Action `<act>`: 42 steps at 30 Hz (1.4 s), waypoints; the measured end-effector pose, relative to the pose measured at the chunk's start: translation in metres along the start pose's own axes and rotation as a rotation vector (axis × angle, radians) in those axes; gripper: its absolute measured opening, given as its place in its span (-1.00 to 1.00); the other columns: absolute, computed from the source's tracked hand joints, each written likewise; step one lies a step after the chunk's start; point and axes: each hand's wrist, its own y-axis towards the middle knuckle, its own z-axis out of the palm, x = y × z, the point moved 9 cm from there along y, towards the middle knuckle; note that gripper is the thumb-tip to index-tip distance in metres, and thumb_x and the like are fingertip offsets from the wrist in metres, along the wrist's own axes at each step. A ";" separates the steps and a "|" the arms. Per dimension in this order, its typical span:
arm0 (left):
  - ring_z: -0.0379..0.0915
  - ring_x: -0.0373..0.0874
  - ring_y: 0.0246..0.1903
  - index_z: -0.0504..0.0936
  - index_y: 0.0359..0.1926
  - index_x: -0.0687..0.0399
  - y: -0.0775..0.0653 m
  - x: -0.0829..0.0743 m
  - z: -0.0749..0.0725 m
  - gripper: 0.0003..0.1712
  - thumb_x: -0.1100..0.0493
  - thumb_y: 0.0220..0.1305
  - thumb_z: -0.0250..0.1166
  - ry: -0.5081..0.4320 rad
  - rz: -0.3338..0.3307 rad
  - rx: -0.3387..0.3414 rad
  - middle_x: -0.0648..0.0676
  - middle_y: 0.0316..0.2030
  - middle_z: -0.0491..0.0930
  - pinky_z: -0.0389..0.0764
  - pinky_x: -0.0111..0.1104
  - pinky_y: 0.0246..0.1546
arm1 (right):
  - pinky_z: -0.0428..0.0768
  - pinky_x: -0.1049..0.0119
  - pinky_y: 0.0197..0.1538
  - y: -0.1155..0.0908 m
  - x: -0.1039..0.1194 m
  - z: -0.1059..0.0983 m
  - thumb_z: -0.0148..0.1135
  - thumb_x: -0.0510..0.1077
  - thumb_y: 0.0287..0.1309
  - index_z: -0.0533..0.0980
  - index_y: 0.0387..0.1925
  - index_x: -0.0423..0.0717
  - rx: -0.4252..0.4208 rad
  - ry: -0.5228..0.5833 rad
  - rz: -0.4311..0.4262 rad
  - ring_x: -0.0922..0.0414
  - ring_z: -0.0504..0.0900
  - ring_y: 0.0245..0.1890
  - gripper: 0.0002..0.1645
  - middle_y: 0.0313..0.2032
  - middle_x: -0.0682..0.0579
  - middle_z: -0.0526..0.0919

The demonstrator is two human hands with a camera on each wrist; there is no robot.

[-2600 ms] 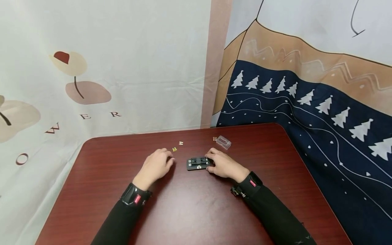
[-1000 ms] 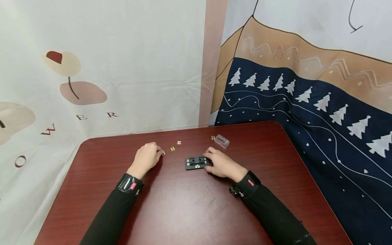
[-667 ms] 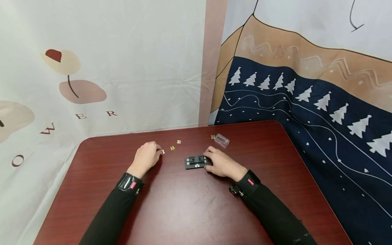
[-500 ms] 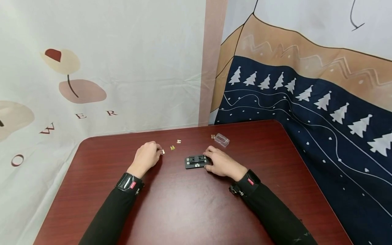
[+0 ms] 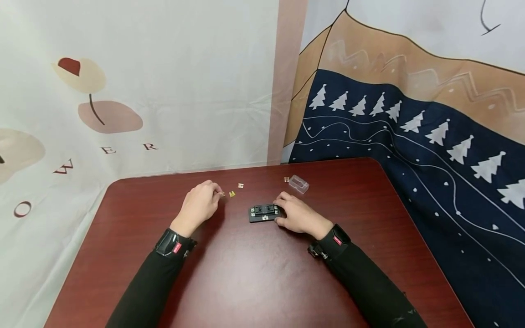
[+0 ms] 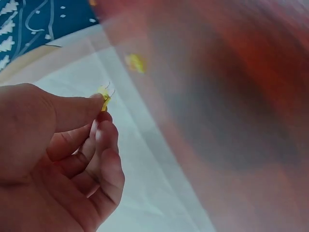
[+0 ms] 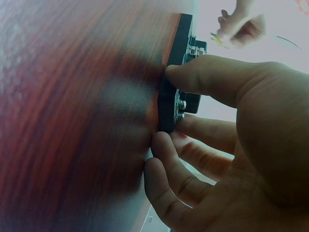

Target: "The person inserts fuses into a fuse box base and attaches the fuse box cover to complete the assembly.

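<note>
Between thumb and forefinger, my left hand (image 5: 199,207) pinches a small yellow blade fuse (image 6: 105,99) with thin metal prongs, raised over the table in the left wrist view. My right hand (image 5: 301,216) grips the right end of a black fuse block (image 5: 262,214), thumb on its near edge and fingers at the far side. The block lies flat on the table, and silver screws (image 7: 182,104) show along it. Just right of the left fingertips lies another yellow blade fuse (image 5: 232,194). A clear-looking blade fuse (image 5: 240,186) rests a little beyond it.
Beyond the right hand a clear plastic box (image 5: 298,184) sits on the reddish-brown table (image 5: 254,282), with another small fuse (image 5: 286,179) at its left. Printed curtains (image 5: 205,91) hang behind the table's far edge.
The left hand first moved left, and a fuse came to show at its fingertips. It has since risen and shifted slightly right with the fuse. The right hand stays on the fuse block.
</note>
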 end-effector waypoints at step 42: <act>0.74 -0.09 -0.21 0.83 -0.08 -0.04 0.001 -0.099 0.045 -0.86 0.07 0.59 0.36 0.026 0.208 0.074 -0.04 -0.18 0.70 0.78 -0.07 -0.20 | 0.62 0.07 0.23 0.003 -0.003 0.002 0.50 -0.09 0.33 0.65 0.31 -0.17 -0.008 -0.017 -0.021 0.07 0.60 0.07 -0.44 0.18 -0.02 0.58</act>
